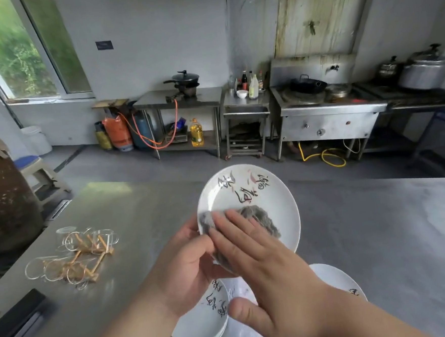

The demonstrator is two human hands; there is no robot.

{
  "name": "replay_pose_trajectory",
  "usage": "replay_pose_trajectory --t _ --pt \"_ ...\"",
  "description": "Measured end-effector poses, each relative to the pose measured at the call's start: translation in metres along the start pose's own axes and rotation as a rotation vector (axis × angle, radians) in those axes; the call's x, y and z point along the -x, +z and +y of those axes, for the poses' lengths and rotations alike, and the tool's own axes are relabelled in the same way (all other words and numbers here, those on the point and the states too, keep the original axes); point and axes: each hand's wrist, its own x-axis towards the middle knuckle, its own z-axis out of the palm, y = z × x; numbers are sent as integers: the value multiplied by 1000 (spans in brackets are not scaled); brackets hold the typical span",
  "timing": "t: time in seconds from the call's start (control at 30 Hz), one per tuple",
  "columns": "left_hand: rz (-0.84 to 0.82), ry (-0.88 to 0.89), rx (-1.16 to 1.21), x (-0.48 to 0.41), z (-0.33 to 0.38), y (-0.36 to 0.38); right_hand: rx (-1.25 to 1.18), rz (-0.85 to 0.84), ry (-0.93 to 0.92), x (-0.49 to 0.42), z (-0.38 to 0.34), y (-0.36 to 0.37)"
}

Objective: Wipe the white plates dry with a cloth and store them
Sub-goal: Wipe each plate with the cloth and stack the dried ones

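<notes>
While the steel table (140,213) fills the lower frame, a white plate (247,193) is held tilted above it at centre. More stacked plates (200,325) lie at lower centre. The left hand (188,262) grips the white plate's lower-left rim, fingers curled behind. The right hand (270,265), fingers straight and together, presses a grey cloth (261,218) onto its face.

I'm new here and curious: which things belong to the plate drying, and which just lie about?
Job: held plate, grey cloth, left hand, right hand, stacked plates.
Lying about: glasses on wooden racks, wok, oil bottle.
</notes>
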Motion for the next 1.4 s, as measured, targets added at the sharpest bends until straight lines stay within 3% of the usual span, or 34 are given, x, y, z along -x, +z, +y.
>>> replay_pose_trajectory --t 0.2,0.43,0.67,0.87,1.13,1.4 --pt "-53 -38 -35 12 -10 13 245 -37 227 -5 24 -34" --pt "10 -8 114 8 6 8 112 -32 81 26 -17 0" --pt "-60 -28 84 14 -3 19 353 -84 396 1 18 -49" --pt "7 -3 194 10 -3 9 185 -118 306 31 -25 -7" --pt "-67 -11 164 13 -10 10 410 -131 571 15 8 -34" --pt "38 -60 251 5 -17 13 237 -137 529 44 -41 9"
